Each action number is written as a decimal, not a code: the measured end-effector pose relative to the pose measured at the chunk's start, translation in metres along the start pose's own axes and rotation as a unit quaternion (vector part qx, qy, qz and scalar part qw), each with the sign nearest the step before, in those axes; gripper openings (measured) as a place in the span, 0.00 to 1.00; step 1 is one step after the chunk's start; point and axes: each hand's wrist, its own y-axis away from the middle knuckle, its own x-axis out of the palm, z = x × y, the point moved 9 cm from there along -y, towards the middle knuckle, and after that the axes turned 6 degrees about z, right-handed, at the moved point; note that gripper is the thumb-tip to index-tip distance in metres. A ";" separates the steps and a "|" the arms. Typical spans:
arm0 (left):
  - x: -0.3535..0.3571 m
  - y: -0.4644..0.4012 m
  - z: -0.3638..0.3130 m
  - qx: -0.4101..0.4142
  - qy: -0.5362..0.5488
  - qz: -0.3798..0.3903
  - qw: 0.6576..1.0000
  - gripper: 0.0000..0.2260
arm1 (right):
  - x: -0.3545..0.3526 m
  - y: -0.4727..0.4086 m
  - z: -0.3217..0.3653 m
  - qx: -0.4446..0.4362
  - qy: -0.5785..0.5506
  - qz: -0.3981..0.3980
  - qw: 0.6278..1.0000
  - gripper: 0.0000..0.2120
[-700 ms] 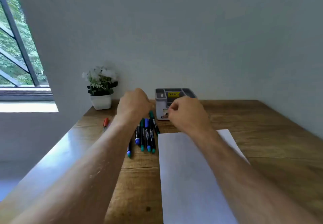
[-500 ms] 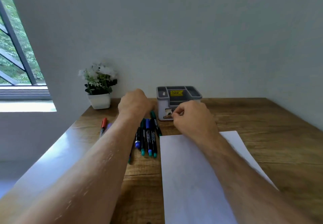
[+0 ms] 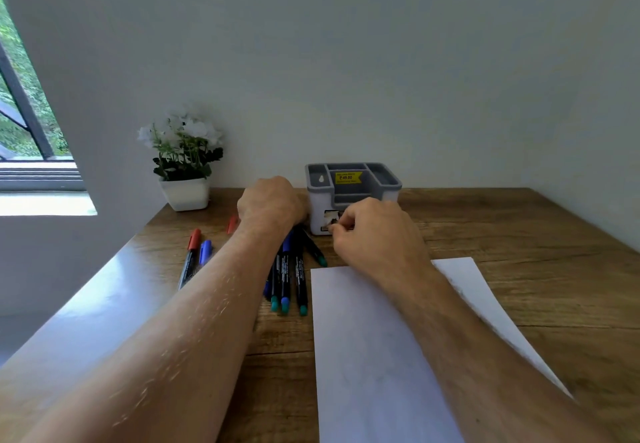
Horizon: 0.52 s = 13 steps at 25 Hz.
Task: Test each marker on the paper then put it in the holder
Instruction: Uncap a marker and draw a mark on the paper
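Note:
A grey and white marker holder (image 3: 390,189) with a yellow price sticker stands at the back of the wooden table (image 3: 526,255). Several black markers with green and blue ends (image 3: 286,281) lie side by side left of the white paper (image 3: 374,356). Further left lie a red-capped marker (image 3: 189,255) and a blue-capped one (image 3: 205,252). My left hand (image 3: 272,205) rests curled over the far ends of the markers, just left of the holder, with its fingers hidden. My right hand (image 3: 377,235) is at the holder's front face, its fingertips pinched together against a small label there.
A white pot of white flowers (image 3: 185,172) stands at the back left by the wall. A window (image 3: 24,120) is at the far left. Another red cap (image 3: 232,224) peeks out beside my left wrist. The wall closes the table's far side.
The view has tilted and shifted slightly. Both hands stay at the holder, the right one a little lower on its front. The red and blue capped markers at the left have come into view.

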 end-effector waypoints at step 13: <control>-0.061 0.031 0.021 0.010 0.422 -0.059 0.905 0.16 | -0.028 0.010 0.016 -0.054 -0.110 -0.097 0.988 0.15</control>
